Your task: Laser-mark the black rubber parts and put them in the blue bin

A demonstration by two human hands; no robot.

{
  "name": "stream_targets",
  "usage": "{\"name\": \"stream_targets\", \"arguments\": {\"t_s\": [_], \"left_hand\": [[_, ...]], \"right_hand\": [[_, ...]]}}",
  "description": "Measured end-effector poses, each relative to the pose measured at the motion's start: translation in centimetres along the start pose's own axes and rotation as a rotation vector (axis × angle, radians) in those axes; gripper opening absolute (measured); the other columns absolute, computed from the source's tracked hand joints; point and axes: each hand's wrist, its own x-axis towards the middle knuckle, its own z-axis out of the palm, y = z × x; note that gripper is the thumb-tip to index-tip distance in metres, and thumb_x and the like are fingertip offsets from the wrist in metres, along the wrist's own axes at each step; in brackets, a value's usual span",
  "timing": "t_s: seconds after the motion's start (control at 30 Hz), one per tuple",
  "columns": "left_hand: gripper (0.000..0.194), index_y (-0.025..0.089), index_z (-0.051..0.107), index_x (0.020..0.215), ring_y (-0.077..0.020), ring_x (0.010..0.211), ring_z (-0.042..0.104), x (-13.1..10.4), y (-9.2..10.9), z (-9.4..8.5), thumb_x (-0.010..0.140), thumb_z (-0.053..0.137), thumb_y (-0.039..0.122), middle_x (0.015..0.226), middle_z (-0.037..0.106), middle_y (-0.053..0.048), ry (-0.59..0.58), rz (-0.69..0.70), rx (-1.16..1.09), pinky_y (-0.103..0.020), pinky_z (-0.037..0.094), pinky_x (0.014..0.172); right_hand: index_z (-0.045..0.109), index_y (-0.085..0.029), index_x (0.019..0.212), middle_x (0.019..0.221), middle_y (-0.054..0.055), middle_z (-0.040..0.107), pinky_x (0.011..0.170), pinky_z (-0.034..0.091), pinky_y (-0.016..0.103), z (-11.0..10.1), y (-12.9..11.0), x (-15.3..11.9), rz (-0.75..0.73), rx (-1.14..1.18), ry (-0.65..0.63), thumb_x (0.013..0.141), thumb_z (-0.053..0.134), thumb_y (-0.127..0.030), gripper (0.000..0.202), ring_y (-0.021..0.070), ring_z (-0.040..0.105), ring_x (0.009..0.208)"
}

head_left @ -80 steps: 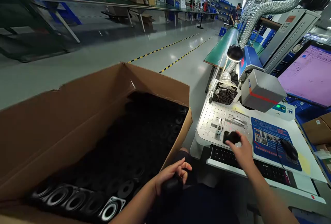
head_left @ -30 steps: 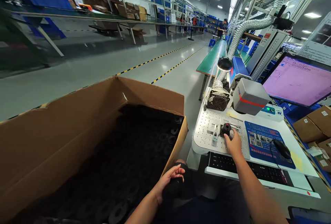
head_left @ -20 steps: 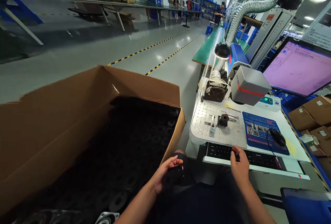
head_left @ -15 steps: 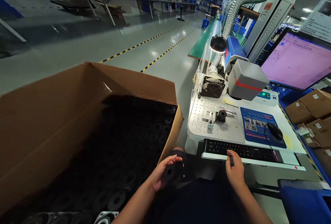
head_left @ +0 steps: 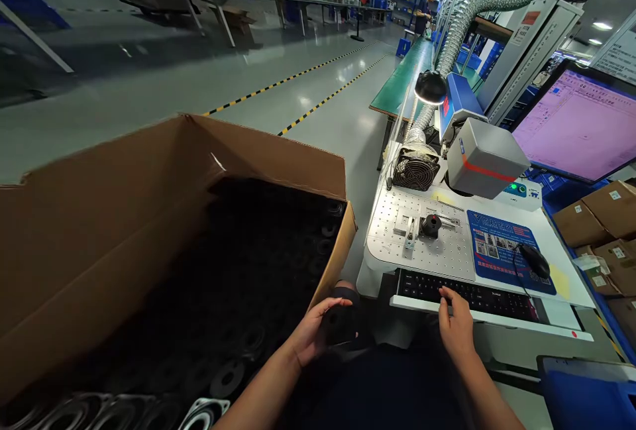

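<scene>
My left hand (head_left: 311, 334) is wrapped round a dark round part (head_left: 340, 325) beside the near right edge of the cardboard box (head_left: 330, 264). Several black ring-shaped parts (head_left: 227, 378) lie inside that box. My right hand (head_left: 456, 324) rests at the front edge of the black keyboard (head_left: 467, 294), thumb and fingers a little apart, with nothing visible between them. On the perforated metal plate (head_left: 387, 238) a black round piece (head_left: 430, 225) sits in a small fixture, below the grey machine head (head_left: 484, 158).
A black mouse (head_left: 534, 261) lies on a blue mat (head_left: 497, 244). The monitor (head_left: 579, 122) and stacked cartons (head_left: 613, 208) stand at the right. A fan (head_left: 416, 171) is behind the plate. One person (head_left: 423, 14) stands far off by the green table (head_left: 402, 82).
The view has shifted slightly, so the scene sits a little further right. My left hand still holds the dark part, now turned a little. My right hand stays at the keyboard.
</scene>
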Motion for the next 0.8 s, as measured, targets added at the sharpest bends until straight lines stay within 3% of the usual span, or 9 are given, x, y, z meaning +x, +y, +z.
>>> {"name": "stream_targets", "arguments": {"t_s": [0.13, 0.27, 0.5, 0.67, 0.8], "left_hand": [[0.018, 0.013, 0.071, 0.089, -0.0275, 0.074, 0.072, 0.3, -0.1, -0.3, 0.089, 0.062, 0.029, 0.082, 0.074, -0.012, 0.018, 0.009, 0.015, -0.047, 0.063, 0.072], [0.023, 0.013, 0.068, 0.093, -0.0278, 0.078, 0.073, 0.4, -0.1, -0.3, 0.09, 0.066, 0.036, 0.093, 0.076, -0.018, 0.0, 0.011, 0.015, -0.038, 0.061, 0.069], [0.033, 0.013, 0.06, 0.101, -0.0315, 0.089, 0.076, 0.3, -0.4, -0.5, 0.09, 0.068, 0.044, 0.108, 0.075, -0.026, -0.041, 0.023, 0.032, -0.036, 0.06, 0.075], [0.032, 0.014, 0.061, 0.1, -0.033, 0.088, 0.076, 0.4, -0.6, -0.8, 0.091, 0.066, 0.043, 0.101, 0.076, -0.024, -0.053, 0.039, 0.019, -0.039, 0.06, 0.078], [0.036, 0.009, 0.063, 0.102, -0.0338, 0.087, 0.076, 0.9, -0.8, -1.0, 0.091, 0.066, 0.043, 0.103, 0.075, -0.027, -0.052, 0.042, 0.007, -0.041, 0.061, 0.08]], "right_hand": [[0.067, -0.019, 0.116, 0.113, 0.013, 0.072, 0.098, 0.05, 0.048, -0.6, -0.6, 3.2, -0.015, -0.024, 0.048, 0.1, 0.048, -0.043, 0.035, 0.0282, 0.066, 0.107], [0.066, -0.018, 0.117, 0.112, 0.013, 0.072, 0.099, 0.049, 0.048, -0.5, -2.0, 8.0, -0.016, -0.001, 0.075, 0.098, 0.049, -0.048, 0.039, 0.0284, 0.066, 0.106], [0.059, -0.014, 0.127, 0.12, 0.017, 0.066, 0.095, 0.049, 0.048, 2.1, -3.8, 15.7, 0.059, 0.004, 0.051, 0.085, 0.063, -0.059, 0.061, 0.0316, 0.063, 0.105], [0.059, -0.015, 0.125, 0.121, 0.017, 0.065, 0.089, 0.05, 0.043, 4.1, -3.3, 18.8, 0.073, 0.012, 0.06, 0.075, 0.072, -0.064, 0.072, 0.0321, 0.062, 0.104], [0.064, -0.016, 0.107, 0.107, 0.015, 0.068, 0.085, 0.05, 0.042, 5.2, -3.7, 20.2, 0.074, -0.041, 0.069, 0.069, 0.078, -0.061, 0.06, 0.0331, 0.062, 0.102]]}}
